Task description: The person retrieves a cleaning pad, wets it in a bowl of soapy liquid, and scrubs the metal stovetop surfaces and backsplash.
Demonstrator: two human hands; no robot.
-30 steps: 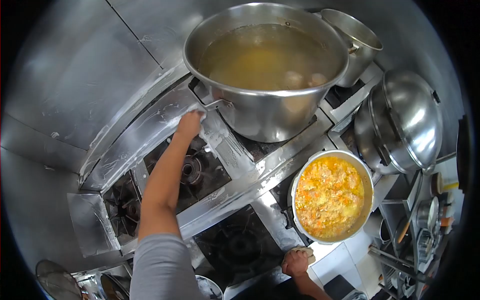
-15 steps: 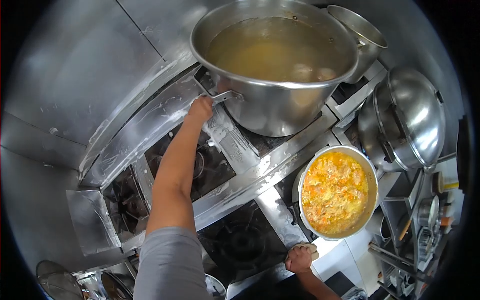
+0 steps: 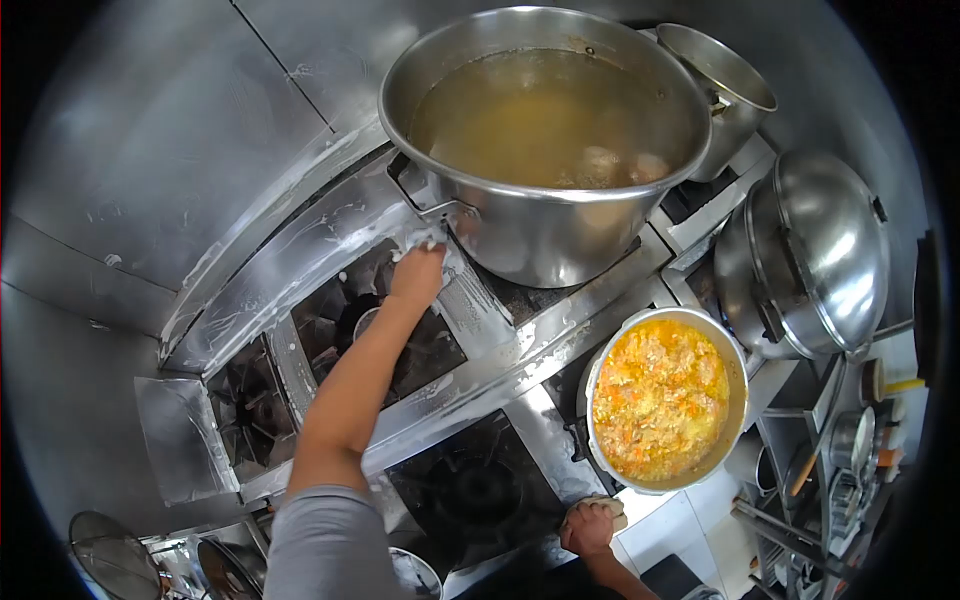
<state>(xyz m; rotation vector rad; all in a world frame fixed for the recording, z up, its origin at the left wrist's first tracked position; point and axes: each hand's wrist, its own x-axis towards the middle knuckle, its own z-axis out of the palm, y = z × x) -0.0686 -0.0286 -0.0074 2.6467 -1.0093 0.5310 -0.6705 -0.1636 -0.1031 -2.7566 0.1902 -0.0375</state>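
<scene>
My left hand [image 3: 418, 276] reaches across the stove and presses closed fingers onto a sudsy metal strip [image 3: 472, 300] between burners. White foam shows at the fingertips; whatever they grip is hidden. Just above the hand is the bent handle [image 3: 447, 209] of a large steel pot [image 3: 560, 235], filled with cloudy yellowish broth and a few pale lumps. At the stove's front edge, my right hand [image 3: 586, 529] is closed on a beige cloth [image 3: 612, 510]. Beyond that hand stands an oval-looking pot [image 3: 740, 400] full of orange-yellow chunky stew.
A steel pot [image 3: 735, 120] stands behind the large one. At right are a big domed steel vessel [image 3: 830, 250] and a shelf of utensils [image 3: 850, 440]. Dark burners [image 3: 480, 485] lie below my left arm. Foam streaks the curved back ledge [image 3: 300, 240].
My left hand has moved off the large pot's handle area, slightly down and right, onto the foamy strip. My right hand stays at the front edge with the cloth. The view has shifted slightly.
</scene>
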